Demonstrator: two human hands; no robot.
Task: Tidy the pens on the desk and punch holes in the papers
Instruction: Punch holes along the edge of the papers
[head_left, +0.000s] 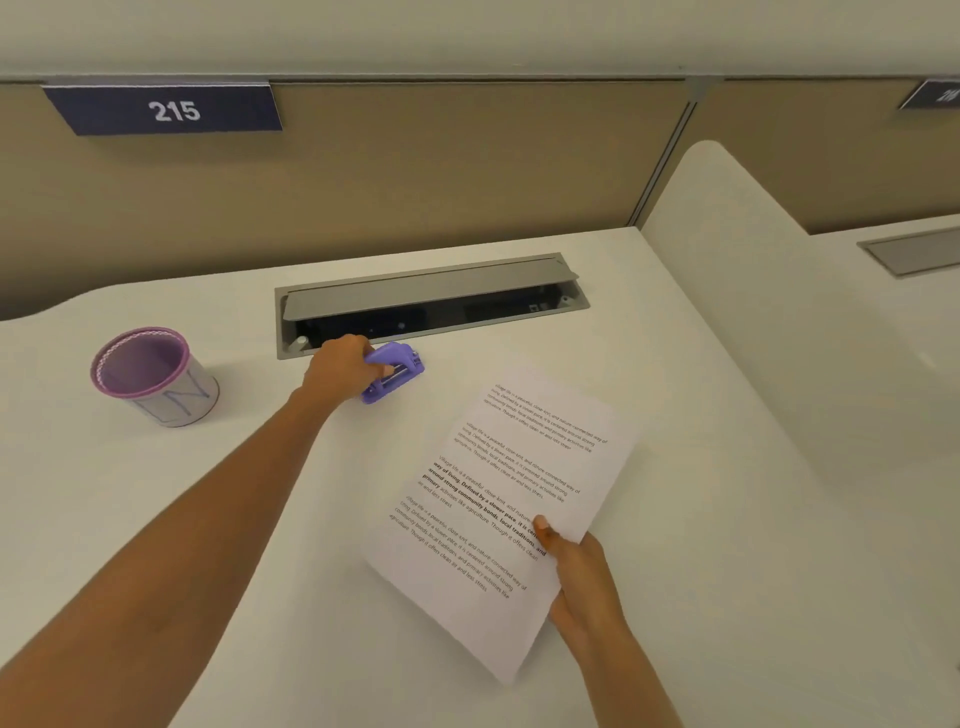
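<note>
Currently I read the scene in descending order of size. 1. Desk (156, 519): a white surface bounded at its far edge by a tan partition (415, 182) carrying a dark plate numbered 215 (166, 110). A white divider panel (753, 291) stands along the desk's right edge. 2. Cable tray (431, 301): a grey recessed unit set into the desk near the far edge, its lid tilted up with a dark cavity showing beneath. 3. Papers (498, 509): printed sheets, angled diagonally, positioned right of the desk's centre. I cannot tell how many sheets there are. The near right corner is lifted off the surface; whether the far end rests on the desk I cannot tell. 4. Pen cup (156, 376): a purple-rimmed cylindrical holder, upright, toward the left edge of the desk. I see no contents from this angle. 5. Left hand (343, 369): arm extended toward the far edge, fingers curled closed around the hole punch (395, 371). 6. Right hand (582, 571): closed in a pinch on the papers at their near right corner, thumb on top of the printed face, fingers underneath. 7. Hole punch: purple, located just in front of the cable tray, well apart from the pen cup and just beyond the far corner of the papers.
</note>
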